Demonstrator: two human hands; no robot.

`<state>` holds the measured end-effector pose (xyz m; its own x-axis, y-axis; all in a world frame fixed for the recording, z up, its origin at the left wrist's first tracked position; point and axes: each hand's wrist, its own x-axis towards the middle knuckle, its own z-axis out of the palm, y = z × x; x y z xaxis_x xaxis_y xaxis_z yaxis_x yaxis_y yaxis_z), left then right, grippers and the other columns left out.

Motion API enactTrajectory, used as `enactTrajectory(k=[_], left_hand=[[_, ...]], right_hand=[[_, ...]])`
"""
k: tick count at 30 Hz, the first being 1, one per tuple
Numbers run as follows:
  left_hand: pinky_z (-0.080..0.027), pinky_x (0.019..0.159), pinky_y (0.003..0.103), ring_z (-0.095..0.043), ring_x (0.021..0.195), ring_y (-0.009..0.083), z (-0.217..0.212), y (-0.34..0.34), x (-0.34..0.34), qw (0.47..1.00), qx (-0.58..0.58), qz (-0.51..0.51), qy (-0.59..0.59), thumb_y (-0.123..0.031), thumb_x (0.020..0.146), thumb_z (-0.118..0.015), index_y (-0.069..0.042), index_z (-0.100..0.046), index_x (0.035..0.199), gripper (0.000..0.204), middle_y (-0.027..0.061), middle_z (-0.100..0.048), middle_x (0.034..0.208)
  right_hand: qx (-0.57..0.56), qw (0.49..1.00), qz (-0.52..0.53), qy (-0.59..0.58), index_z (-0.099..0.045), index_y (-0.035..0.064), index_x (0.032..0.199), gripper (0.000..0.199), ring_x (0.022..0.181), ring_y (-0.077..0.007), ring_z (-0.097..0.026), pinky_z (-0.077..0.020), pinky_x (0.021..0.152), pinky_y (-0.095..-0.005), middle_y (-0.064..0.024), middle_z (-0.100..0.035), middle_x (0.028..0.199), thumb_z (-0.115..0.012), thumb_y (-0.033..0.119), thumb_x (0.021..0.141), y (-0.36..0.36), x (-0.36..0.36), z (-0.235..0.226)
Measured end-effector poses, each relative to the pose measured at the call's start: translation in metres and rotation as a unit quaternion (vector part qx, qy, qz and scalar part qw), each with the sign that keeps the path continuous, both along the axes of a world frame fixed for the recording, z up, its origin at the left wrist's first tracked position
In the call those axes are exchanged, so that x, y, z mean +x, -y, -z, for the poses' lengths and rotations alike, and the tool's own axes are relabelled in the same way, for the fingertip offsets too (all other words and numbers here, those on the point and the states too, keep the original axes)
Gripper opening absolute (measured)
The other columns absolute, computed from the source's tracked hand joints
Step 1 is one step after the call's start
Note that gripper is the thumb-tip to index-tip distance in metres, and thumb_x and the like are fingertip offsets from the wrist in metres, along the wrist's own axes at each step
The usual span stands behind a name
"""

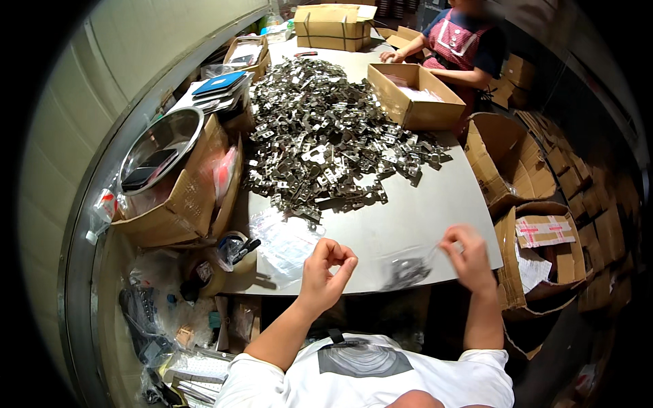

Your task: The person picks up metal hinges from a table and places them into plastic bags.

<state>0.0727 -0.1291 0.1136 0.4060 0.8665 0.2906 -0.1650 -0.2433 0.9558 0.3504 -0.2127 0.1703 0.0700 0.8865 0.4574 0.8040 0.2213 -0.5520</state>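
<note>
In my right hand [466, 253], the fingertips pinch the top edge of a clear plastic bag [407, 269]. Small metal parts lie in the bag's lower end, and motion smears both the bag and the hand. My left hand [328, 270] is raised near the table's front edge with fingers curled toward the thumb; whether anything is between them is hidden. Just left of it, several flat clear plastic bags [277, 238] lie on the table. Beyond both hands spreads a large heap of small metal brackets [326, 129].
The white table [435, 197] carries an open carton [428, 112] at the far right, where a person in a checked apron [457, 42] stands. A metal bowl [194, 129] sits in a carton at left, near tape rolls [204, 272]. Open cartons [503, 163] line the right side.
</note>
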Motion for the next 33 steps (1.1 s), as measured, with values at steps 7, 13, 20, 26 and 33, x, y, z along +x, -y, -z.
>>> enactTrajectory(k=[7, 13, 20, 26, 33], left_hand=[[-0.041, 0.098, 0.047, -0.052, 0.11, 0.0421, 0.047, -0.025, -0.047, 0.872, 0.241, -0.202, -0.376, -0.011, 0.082, -0.066, 0.004, -0.057, 0.105, 0.029, 0.0247, -0.058, 0.115], [-0.031, 0.109, 0.05, -0.04, 0.126, 0.047, 0.081, -0.082, -0.06, 0.823, 0.218, -0.277, -0.445, -0.007, 0.088, -0.055, 0.007, -0.051, 0.12, 0.035, 0.03, -0.046, 0.134], [-0.044, 0.087, 0.045, -0.053, 0.097, 0.0364, 0.113, -0.125, -0.078, 0.775, 0.256, -0.324, -0.478, 0.003, 0.069, -0.057, 0.003, -0.058, 0.076, 0.006, 0.0183, -0.061, 0.096], [-0.044, 0.09, 0.046, -0.054, 0.103, 0.0391, 0.062, -0.064, -0.046, 0.834, 0.271, -0.286, -0.387, -0.003, 0.078, -0.06, 0.003, -0.055, 0.082, 0.009, 0.023, -0.058, 0.11], [-0.049, 0.075, 0.027, -0.063, 0.089, 0.018, 0.048, 0.001, -0.01, 0.984, -0.175, 0.009, 0.018, -0.001, 0.086, -0.064, -0.002, -0.053, 0.085, 0.011, 0.0185, -0.059, 0.113]], right_hand=[[0.073, 0.942, 0.264, 0.193, -0.059, -0.0005, 0.094, 0.014, 0.087, -0.0356, -0.058, -0.0457, 0.077, -0.0418, -0.0178, -0.06, 0.093, -0.051, 0.011, 0.094, -0.043, 0.133, -0.053], [0.198, 0.901, 0.326, 0.205, -0.064, 0.0001, 0.096, 0.018, 0.092, -0.0314, -0.061, -0.048, 0.082, -0.0384, -0.0153, -0.064, 0.1, -0.05, 0.012, 0.095, -0.061, 0.196, -0.04], [0.025, 0.995, 0.044, 0.084, -0.063, -0.0001, 0.087, 0.012, 0.089, -0.035, -0.061, -0.0482, 0.082, -0.0424, -0.017, -0.064, 0.093, -0.068, 0.008, 0.08, -0.065, 0.03, 0.055], [-0.11, 0.967, -0.086, -0.215, -0.063, -0.0006, 0.102, 0.026, 0.09, -0.0265, -0.063, -0.0512, 0.08, -0.0353, -0.0142, -0.065, 0.099, -0.072, 0.015, 0.083, -0.046, -0.081, 0.102], [-0.156, 0.781, -0.164, -0.582, -0.058, 0.0012, 0.11, 0.028, 0.092, -0.0127, -0.061, -0.0511, 0.08, -0.0287, -0.0064, -0.062, 0.103, -0.07, 0.015, 0.088, -0.045, -0.124, 0.118]])
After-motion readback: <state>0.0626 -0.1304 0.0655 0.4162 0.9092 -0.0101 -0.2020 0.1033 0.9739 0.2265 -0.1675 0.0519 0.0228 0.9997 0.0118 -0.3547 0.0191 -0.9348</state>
